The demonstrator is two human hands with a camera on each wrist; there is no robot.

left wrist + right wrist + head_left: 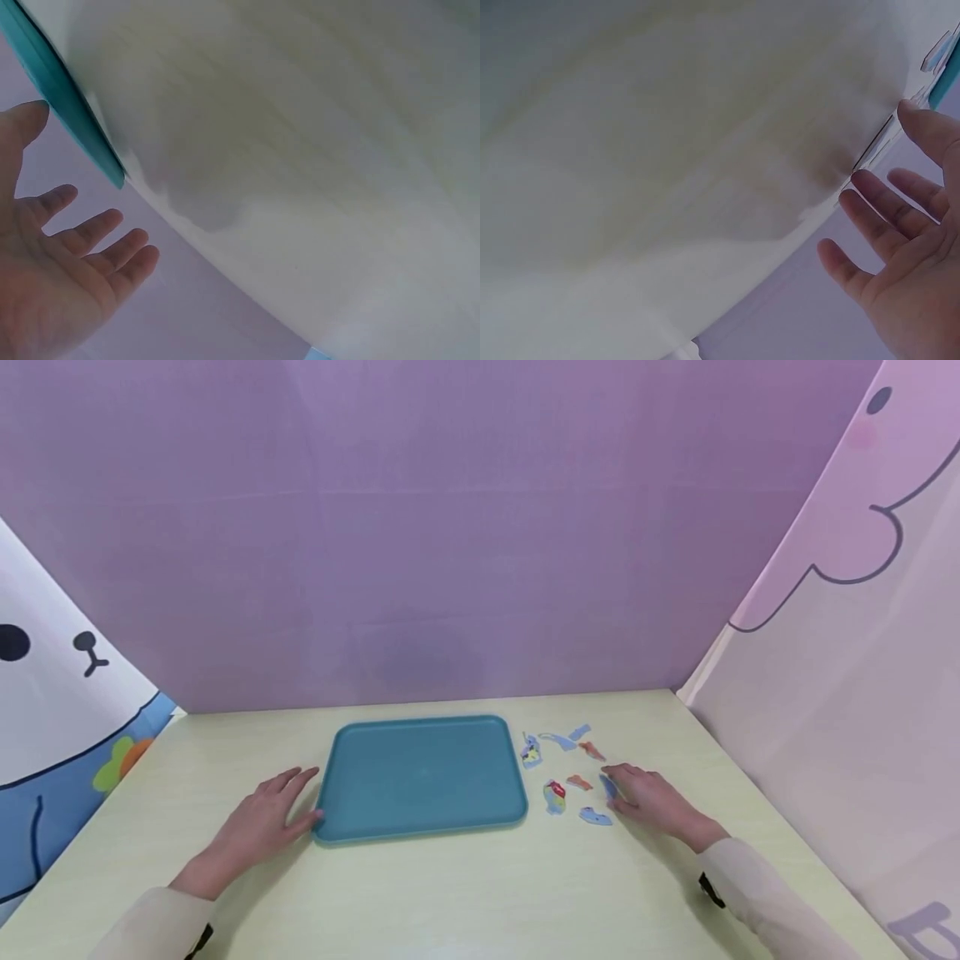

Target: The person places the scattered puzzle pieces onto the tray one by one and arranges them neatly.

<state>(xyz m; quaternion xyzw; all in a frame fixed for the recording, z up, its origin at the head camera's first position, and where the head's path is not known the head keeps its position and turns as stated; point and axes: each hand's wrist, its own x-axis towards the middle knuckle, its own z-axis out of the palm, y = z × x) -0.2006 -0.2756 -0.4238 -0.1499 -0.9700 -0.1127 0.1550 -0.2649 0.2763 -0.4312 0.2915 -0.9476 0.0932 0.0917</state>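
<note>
A flat purple sheet-like wall (480,552), marked with faint creases, spans the back; at left slants a printed panel (45,710) bearing a white cartoon face with dark features above a blue area with green and orange shapes; at right stands a pale pinkish panel (825,710) with a grey-outlined pink cartoon figure (840,535); the light yellowish tabletop (450,893) meets the purple wall; the light is soft.

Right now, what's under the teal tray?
The teal tray rests on the pale tabletop, which shows around its edges. The part directly beneath is covered, so I can't tell if anything lies there.
</note>
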